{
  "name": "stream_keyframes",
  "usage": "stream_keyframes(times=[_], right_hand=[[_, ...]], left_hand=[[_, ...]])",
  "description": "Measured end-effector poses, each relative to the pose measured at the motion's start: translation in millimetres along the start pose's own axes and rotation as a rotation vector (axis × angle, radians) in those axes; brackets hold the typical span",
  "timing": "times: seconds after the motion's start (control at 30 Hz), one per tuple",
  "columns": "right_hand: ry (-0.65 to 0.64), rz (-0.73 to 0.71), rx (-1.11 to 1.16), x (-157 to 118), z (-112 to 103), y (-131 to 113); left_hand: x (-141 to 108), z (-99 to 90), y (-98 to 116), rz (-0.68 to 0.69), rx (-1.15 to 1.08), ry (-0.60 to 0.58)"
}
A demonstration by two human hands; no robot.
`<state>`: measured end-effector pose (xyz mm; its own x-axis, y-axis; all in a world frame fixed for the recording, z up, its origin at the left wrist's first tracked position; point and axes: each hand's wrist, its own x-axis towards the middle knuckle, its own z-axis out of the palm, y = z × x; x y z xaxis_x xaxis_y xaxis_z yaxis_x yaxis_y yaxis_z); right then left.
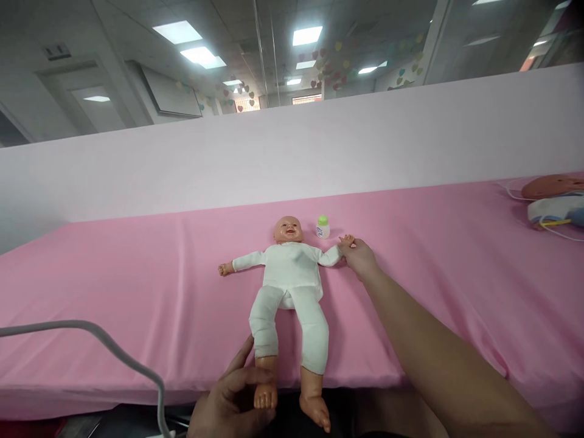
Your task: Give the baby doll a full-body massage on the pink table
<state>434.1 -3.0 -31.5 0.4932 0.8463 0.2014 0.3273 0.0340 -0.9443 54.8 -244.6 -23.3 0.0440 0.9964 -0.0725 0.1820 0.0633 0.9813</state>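
Observation:
A baby doll (293, 267) in white clothes lies on its back on the pink sheet (214, 298), arms spread, its feet at the sheet's front edge. My left hand (232, 395) is closed around the doll's foot on the left side, thumb and fingers on either side of it. At the doll's outstretched arm on the right, my right hand (359, 257) grips the wrist between thumb and fingers. Close to the doll's head stands a small bottle (323, 228) with a green cap, upright and apart from both hands.
A grey cable (91, 328) curves over the front left of the sheet. Another doll (554, 188) with a diaper and thin white tubing lies at the far right. Behind the sheet rises a white wall (274, 161) with glass above it.

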Motion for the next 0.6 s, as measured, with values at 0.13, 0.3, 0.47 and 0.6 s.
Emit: stream_keyframes(times=[0.13, 0.3, 0.47, 0.6], right_hand=[[-0.027, -0.048, 0.051, -25, 7, -31], [-0.233, -0.51, -0.082, -72, 28, -67], [-0.383, -0.844, -0.377, -92, 42, -69], [-0.407, -0.851, -0.46, -91, 42, -66]], left_hand=[[0, 1.9, 1, 0.028, -0.012, -0.056], [4, 11.4, 16, 0.17, -0.007, -0.104], [30, 22.4, 58, 0.209, 0.025, -0.163], [63, 31.0, 83, 0.263, -0.004, -0.184]])
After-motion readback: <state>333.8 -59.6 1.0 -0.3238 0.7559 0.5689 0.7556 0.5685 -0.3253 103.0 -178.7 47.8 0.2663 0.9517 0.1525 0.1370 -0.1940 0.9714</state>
